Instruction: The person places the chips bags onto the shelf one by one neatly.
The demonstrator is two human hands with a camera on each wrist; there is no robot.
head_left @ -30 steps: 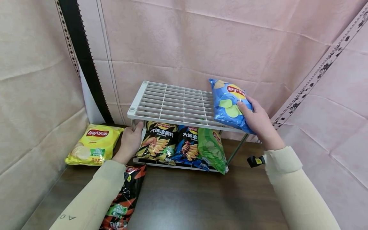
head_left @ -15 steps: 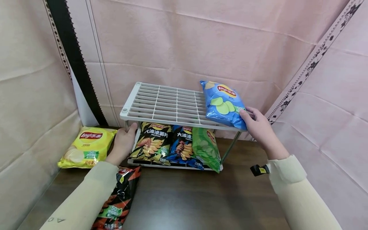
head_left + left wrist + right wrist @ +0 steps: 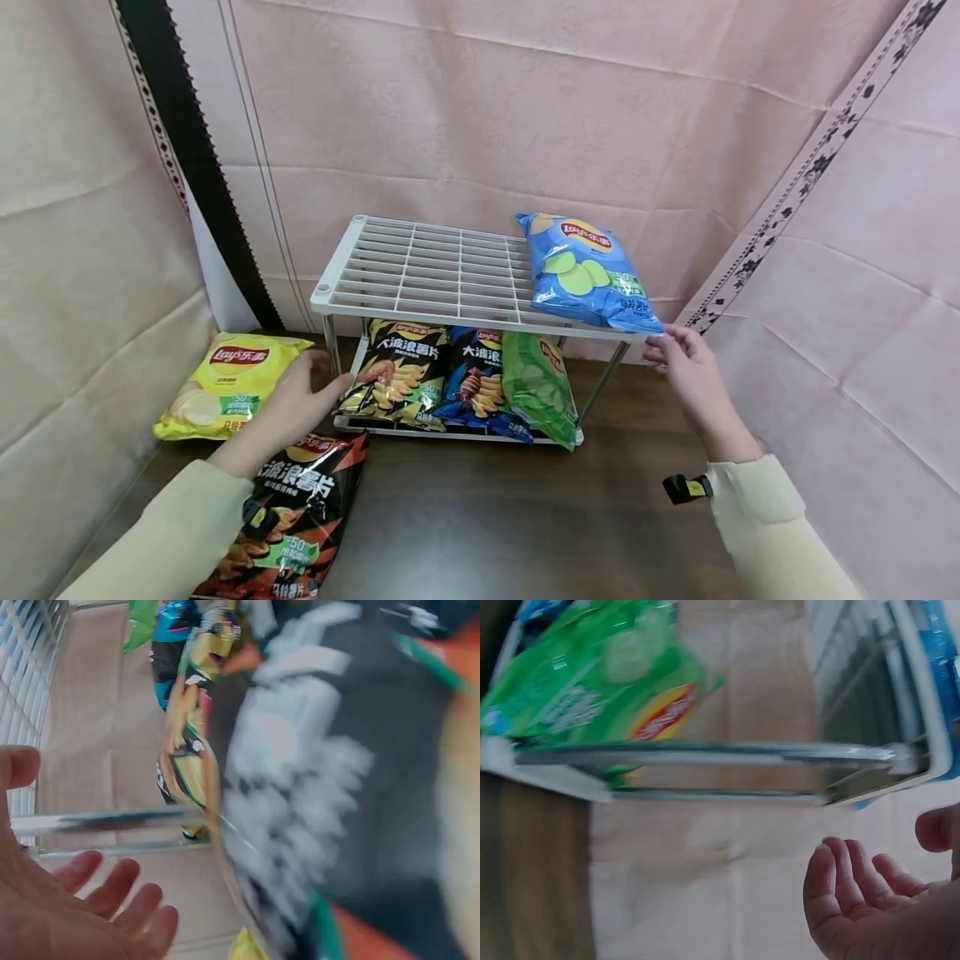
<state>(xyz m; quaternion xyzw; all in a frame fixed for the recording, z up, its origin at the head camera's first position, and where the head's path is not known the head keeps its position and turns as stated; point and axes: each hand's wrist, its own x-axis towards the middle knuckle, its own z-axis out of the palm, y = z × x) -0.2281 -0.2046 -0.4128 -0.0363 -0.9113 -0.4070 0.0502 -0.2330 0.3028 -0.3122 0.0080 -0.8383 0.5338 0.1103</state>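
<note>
Shelving (image 3: 341, 257) in the head view is apparently giving the blue bag (image 3: 588, 271) flat support on its upper right, "Lay's" facing up. In the left wrist view, the left hand (image 3: 60, 911) is hanging loose and empty beside the shelving; in the right wrist view, the right hand (image 3: 885, 915) likewise.

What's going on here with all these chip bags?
A person has both arms stretched toward a rack. A blue bag lies on top at its right end; the right grip is open at that bag's corner, contact unclear. The left grip is open and empty near the left post. Gold, navy and green bags sit below; yellow and red-black ones are farther left.
</note>
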